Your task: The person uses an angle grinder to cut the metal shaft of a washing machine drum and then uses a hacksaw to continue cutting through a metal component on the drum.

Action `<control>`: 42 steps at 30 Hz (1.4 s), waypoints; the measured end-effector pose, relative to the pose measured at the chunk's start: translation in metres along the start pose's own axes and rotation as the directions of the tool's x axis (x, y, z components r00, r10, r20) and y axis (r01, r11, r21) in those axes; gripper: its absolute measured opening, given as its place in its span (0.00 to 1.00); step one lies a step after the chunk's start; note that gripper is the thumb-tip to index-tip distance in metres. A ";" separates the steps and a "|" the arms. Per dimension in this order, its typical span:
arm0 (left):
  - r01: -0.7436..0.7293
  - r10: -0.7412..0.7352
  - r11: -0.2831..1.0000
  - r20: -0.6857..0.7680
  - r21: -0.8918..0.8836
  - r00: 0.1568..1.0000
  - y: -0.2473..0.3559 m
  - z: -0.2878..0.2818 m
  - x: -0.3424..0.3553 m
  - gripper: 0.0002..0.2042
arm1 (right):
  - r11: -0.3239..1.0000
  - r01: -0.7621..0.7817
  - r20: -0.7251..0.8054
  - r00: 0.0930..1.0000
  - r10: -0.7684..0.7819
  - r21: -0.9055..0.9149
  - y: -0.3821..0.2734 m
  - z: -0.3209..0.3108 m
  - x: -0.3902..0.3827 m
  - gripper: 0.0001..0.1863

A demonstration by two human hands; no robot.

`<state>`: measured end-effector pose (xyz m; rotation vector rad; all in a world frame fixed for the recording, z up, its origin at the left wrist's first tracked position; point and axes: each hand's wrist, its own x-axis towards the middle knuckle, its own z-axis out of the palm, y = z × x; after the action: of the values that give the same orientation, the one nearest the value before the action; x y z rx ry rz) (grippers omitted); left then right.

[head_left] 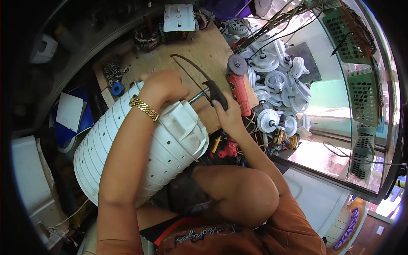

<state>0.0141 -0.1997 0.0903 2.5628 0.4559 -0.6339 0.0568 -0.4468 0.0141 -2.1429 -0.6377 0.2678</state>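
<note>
**Hacksaw in right hand, blade at the shaft of a white drum**

Right hand (pixel 229 112) closed around the dark handle of a small hacksaw (pixel 216 91). The handle sits inside the fist; the bowed frame and thin blade reach out ahead of it, up and to the left, over a wooden board (pixel 204 51). A metal shaft (pixel 198 96) projects from the end of a ribbed white drum (pixel 170 146) and meets the line of the saw just left of the right hand. The drum lies tilted on its side, left of the person's bent knee (pixel 250 195).

Left hand (pixel 165 85) curled beside the shaft's base, at the drum's upper end. Its fingertips are hidden under the hand; cannot tell whether they grip the shaft or only press. Contact between blade and shaft hard to make out. The left forearm covers a broad strip of the drum; the picture's dark rim cuts off surroundings at far left.

Left forearm runs nearly straight up across the drum, gold watch band (pixel 144 107) at the wrist, knuckles upward. Right forearm slants up and leftward past the knee, elbow bent. Red angle grinder (pixel 239 85) just beyond the right hand.
</note>
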 end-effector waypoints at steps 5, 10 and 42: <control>0.101 -0.100 0.994 0.013 -0.030 0.995 -0.029 0.007 -0.007 0.17 | 0.983 -0.177 0.197 0.966 0.167 0.037 -0.060 -0.085 -0.075 0.13; -0.004 0.004 1.000 -0.002 -0.003 1.000 0.001 0.013 0.001 0.18 | 1.000 0.018 0.015 1.000 -0.018 -0.010 -0.017 -0.036 -0.035 0.12; 0.157 -0.157 0.988 -0.023 -0.006 0.987 -0.030 0.007 -0.010 0.18 | 0.976 -0.179 0.242 0.948 0.205 -0.123 -0.065 -0.060 -0.046 0.17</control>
<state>-0.0094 -0.1799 0.0799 2.5499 0.6713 -0.6569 0.0200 -0.4798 0.1001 -2.2911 -0.5957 0.6381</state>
